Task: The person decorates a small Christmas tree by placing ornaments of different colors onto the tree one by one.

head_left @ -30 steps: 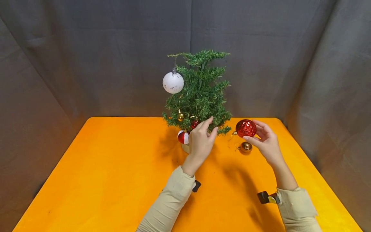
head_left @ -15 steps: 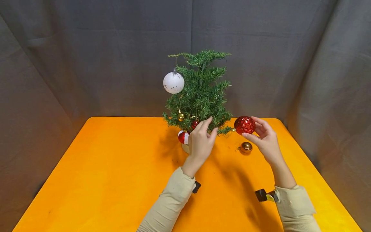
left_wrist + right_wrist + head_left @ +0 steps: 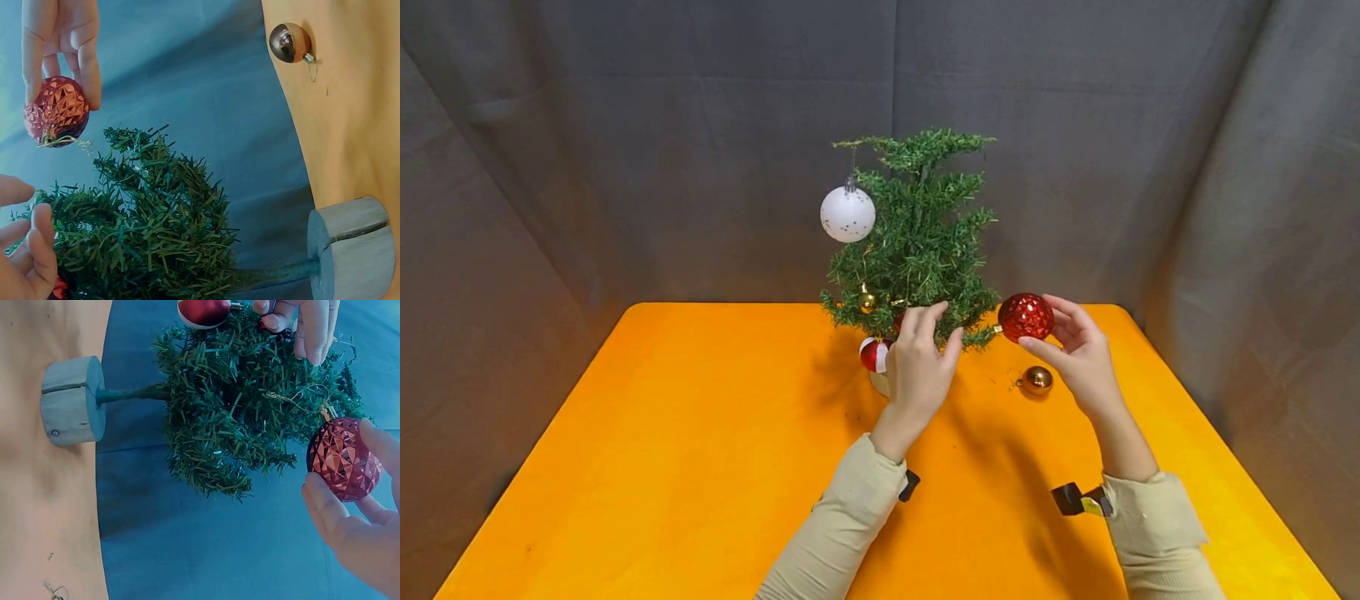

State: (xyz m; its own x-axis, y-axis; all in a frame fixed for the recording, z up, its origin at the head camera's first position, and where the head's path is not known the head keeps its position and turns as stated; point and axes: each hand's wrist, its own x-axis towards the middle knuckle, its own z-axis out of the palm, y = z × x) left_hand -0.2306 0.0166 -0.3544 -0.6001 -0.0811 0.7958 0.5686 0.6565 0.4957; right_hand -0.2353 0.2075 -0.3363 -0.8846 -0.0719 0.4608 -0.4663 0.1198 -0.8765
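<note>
My right hand (image 3: 1086, 367) holds a faceted red bauble (image 3: 1026, 317) between thumb and fingers, beside the lower right branches of a small artificial Christmas tree (image 3: 925, 242). In the right wrist view the bauble's gold cap and thin string (image 3: 306, 397) point toward the needles. My left hand (image 3: 917, 362) is in front of the tree's lower branches, fingers loosely bent, thumb apart from the forefinger. Nothing shows between them in the left wrist view, where the fingers (image 3: 42, 231) are close to a branch. Whether they touch the needles, I cannot tell.
A copper-gold bauble (image 3: 1037, 381) lies on the orange table (image 3: 662, 450) right of the tree. White (image 3: 847, 214), small gold (image 3: 867, 300) and red-and-white (image 3: 872, 354) baubles hang on the tree's left side. The tree has a round wooden base (image 3: 353, 250). Grey cloth (image 3: 700, 167) hangs behind.
My right hand has brought the red bauble a little left and up, so its cap now meets the tip of the lower right branch in the head view. My left hand has barely moved.
</note>
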